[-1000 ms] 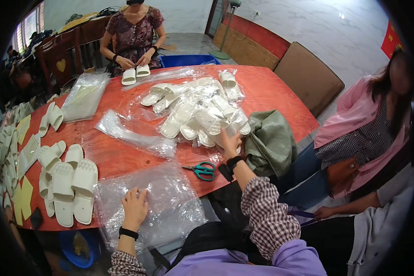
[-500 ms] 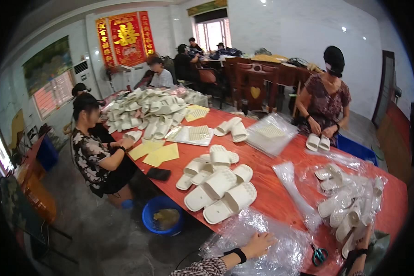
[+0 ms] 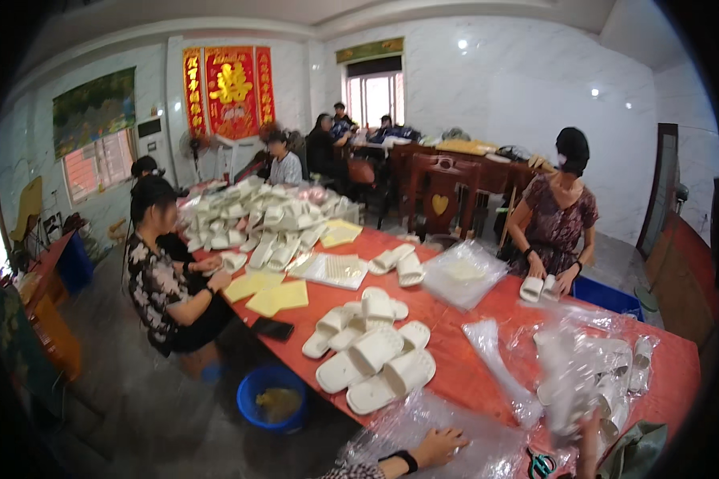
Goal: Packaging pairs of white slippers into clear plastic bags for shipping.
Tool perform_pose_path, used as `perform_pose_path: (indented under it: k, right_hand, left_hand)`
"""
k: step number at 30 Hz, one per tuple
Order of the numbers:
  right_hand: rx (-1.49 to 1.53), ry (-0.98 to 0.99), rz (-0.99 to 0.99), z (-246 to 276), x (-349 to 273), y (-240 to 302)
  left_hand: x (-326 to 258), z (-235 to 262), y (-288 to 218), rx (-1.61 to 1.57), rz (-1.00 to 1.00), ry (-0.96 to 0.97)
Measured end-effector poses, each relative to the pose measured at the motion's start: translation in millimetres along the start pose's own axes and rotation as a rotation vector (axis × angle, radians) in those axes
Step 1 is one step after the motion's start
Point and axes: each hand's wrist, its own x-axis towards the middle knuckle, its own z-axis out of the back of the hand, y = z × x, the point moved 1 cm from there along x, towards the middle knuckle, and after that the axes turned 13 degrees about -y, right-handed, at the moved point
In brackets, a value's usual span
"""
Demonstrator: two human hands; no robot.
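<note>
My left hand (image 3: 441,447) lies flat, fingers stretched out, on a stack of clear plastic bags (image 3: 483,427) at the table's near edge. Smeared by motion, my right hand (image 3: 589,437) is at the lower end of a blurred clear bag with whitish slippers (image 3: 569,375), which it seems to grip. The fingers themselves are not distinct. Behind that bag lie more bagged slippers (image 3: 615,399). Teal-handled scissors (image 3: 542,463) rest between my hands. Left of the bags, several loose white slippers (image 3: 391,375) are stacked in pairs.
The red table (image 3: 447,355) carries a long clear plastic bundle (image 3: 499,375), flat bags (image 3: 465,275), yellow sheets (image 3: 278,298), a dark phone (image 3: 272,328) and a large slipper heap (image 3: 252,211). A blue basin (image 3: 252,407) stands on the floor. Co-workers sit left and right.
My view has tilted up. My right hand has swung left from the bagged pile, a blurred bag moving with it. The co-worker at right has lowered a slipper pair toward the table edge.
</note>
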Motion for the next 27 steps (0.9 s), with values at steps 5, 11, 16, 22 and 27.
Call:
perform_pose_path:
  k: [5,11,16,22,27]
  right_hand:
    - [-0.089,0.549,-0.095,-33.2,-85.0,182.4]
    - [-0.396,0.986,-0.092,-27.3,-90.5,237.6]
    - [-0.086,0.891,0.326,-8.6,15.2,367.7]
    - [0.234,0.813,0.631,3.2,92.1,525.8]
    - [0.306,0.897,0.602,2.8,66.9,495.1]
  left_hand:
    - [-20.9,-13.9,14.0,-0.190,-0.154,-0.624]
    - [-25.6,-23.9,3.0,-0.154,-0.191,-0.612]
    - [-21.4,-29.2,-6.7,-0.135,-0.223,-0.572]
    - [-42.6,-30.0,-23.7,-0.098,-0.223,-0.507]
    - [-44.2,-17.2,-22.7,-0.043,-0.224,-0.516]
